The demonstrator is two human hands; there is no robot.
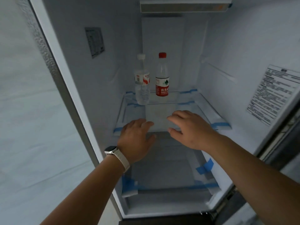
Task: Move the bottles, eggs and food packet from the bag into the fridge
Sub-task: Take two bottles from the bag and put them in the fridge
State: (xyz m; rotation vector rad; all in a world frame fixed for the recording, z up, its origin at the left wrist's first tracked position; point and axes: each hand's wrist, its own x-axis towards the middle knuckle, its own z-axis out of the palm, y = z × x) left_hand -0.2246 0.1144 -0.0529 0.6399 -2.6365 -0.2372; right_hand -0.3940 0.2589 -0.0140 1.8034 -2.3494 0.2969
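Your fingers (147, 124) are loose and a bit spread on both sides, with nothing held in either one. Your left hand (136, 137) is palm-down at the front edge of the clear glass shelf (186, 98), and your right hand (190, 129) is over the same edge, near it but apart. I can't tell if either actually touches the glass. So you're empty-handed inside the white fridge (243, 46) right now. Progress-wise, the bottle part looks sorted: the clear plastic water bottle with a white cap (142, 82) and the clear plastic water bottle with a red cap and red label (162, 77) both stand upright, side by side, toward the back of that shelf, well apart from your hands. There are no eggs or food packet on any shelf I can see, and the bag isn't in shot, so no idea what's left in it. My guess is you're roughly halfway, with the eggs and packet to fetch. Blue tape strips (205, 167) sit on the shelf corners, and there's a pale-strapped wristwatch (111, 150) on your left wrist.
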